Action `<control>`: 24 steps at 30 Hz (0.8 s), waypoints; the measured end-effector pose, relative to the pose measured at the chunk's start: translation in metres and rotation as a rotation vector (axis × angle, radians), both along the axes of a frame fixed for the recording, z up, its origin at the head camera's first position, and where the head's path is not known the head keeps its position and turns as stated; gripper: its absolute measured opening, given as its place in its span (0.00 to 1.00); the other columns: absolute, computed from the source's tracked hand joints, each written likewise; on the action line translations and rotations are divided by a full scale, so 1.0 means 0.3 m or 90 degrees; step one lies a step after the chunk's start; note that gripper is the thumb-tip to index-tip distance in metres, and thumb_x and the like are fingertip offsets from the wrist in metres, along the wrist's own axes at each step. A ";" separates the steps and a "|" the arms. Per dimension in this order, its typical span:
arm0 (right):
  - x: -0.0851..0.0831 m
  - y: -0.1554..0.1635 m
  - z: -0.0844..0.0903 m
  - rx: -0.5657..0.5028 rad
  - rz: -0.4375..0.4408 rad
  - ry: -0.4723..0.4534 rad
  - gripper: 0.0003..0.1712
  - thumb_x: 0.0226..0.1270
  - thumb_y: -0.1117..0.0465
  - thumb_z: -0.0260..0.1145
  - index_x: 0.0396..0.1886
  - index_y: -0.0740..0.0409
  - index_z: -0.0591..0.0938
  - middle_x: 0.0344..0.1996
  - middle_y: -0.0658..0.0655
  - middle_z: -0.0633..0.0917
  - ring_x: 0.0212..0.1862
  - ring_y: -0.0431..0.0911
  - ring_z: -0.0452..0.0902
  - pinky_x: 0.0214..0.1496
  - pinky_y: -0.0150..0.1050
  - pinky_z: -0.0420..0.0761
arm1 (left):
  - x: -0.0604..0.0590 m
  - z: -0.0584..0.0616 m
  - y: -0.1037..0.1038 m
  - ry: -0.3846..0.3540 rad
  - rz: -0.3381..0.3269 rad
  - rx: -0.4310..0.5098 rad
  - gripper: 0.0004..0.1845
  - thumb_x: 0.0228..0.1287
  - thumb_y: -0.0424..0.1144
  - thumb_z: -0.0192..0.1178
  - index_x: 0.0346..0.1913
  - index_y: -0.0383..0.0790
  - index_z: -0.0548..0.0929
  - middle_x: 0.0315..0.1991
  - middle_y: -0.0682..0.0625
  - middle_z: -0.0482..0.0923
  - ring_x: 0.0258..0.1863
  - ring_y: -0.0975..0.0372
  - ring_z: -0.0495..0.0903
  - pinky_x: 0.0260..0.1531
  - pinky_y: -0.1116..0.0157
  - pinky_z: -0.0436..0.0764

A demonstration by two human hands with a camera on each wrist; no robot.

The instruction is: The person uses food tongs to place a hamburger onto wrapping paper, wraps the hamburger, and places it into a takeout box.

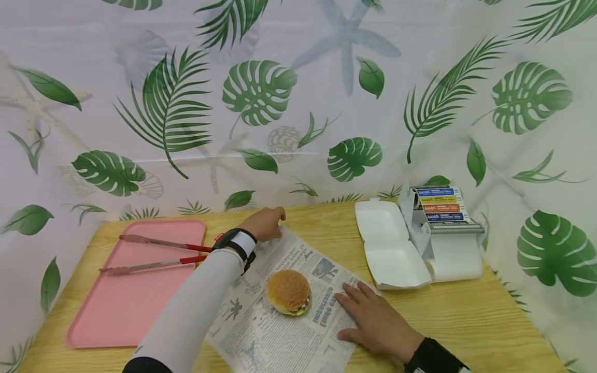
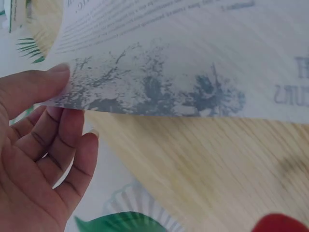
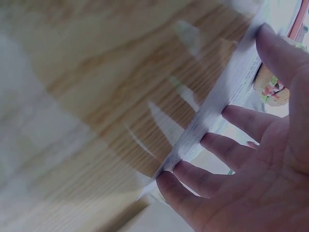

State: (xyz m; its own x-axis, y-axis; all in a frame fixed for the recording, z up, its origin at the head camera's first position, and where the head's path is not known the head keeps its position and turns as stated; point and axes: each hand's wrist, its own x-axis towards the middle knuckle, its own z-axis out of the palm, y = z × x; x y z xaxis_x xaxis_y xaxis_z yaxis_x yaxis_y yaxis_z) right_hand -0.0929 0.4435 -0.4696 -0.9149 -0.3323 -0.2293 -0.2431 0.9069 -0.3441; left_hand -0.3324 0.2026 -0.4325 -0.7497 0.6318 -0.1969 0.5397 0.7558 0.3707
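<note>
Printed paper (image 1: 280,316), its text too small to be read, was spread on the table (image 1: 466,311) beneath the burger (image 1: 288,291). Its far corner was pinched by the left hand (image 2: 34,154), as shown only in the left wrist view. The near edge was pressed by the flat-fingered right hand (image 1: 375,324).

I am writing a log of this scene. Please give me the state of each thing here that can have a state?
Paper: spread flat on the table, far corner lifted.
Burger: whole, unwrapped, on the paper.
Box: open, empty.
Tongs: lying on the pink tray, arms apart.
Left hand: pinches the paper's far corner.
Right hand: flat on the paper's near edge, fingers spread.
</note>
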 end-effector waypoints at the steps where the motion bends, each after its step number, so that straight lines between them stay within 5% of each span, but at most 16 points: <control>1: -0.001 0.000 0.001 -0.001 0.000 0.000 0.44 0.65 0.39 0.70 0.74 0.58 0.71 0.74 0.66 0.67 0.75 0.70 0.54 0.71 0.66 0.60 | 0.005 0.008 -0.007 0.010 -0.011 0.006 0.18 0.70 0.35 0.66 0.59 0.37 0.78 0.46 0.44 0.83 0.44 0.55 0.82 0.46 0.57 0.80; 6: -0.007 -0.006 0.005 0.006 -0.001 -0.007 0.43 0.66 0.39 0.69 0.73 0.58 0.72 0.74 0.66 0.67 0.75 0.69 0.54 0.72 0.65 0.59 | 0.047 0.048 -0.035 0.051 -0.061 0.045 0.03 0.71 0.36 0.64 0.42 0.40 0.83 0.33 0.49 0.79 0.31 0.60 0.73 0.37 0.61 0.72; 12: -0.008 -0.006 0.007 0.007 0.000 0.001 0.44 0.65 0.38 0.69 0.72 0.59 0.72 0.73 0.67 0.68 0.74 0.71 0.55 0.71 0.65 0.61 | 0.131 0.096 -0.052 0.051 -0.094 0.098 0.04 0.73 0.36 0.61 0.38 0.42 0.79 0.28 0.52 0.74 0.26 0.62 0.68 0.32 0.63 0.67; 24: -0.014 -0.022 0.008 0.002 -0.003 -0.004 0.43 0.65 0.39 0.70 0.72 0.60 0.73 0.72 0.68 0.68 0.74 0.71 0.55 0.71 0.66 0.60 | 0.365 0.083 -0.123 0.081 -0.148 0.174 0.02 0.71 0.34 0.62 0.40 0.44 0.80 0.40 0.53 0.82 0.38 0.63 0.79 0.39 0.65 0.78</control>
State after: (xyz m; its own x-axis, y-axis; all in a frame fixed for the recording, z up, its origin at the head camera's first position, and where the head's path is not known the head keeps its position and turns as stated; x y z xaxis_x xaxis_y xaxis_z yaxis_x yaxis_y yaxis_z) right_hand -0.0971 0.4368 -0.4672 -0.9149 -0.3274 -0.2362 -0.2371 0.9092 -0.3422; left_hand -0.2228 0.1657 -0.4077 -0.5880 0.8041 0.0874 0.7394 0.4905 0.4612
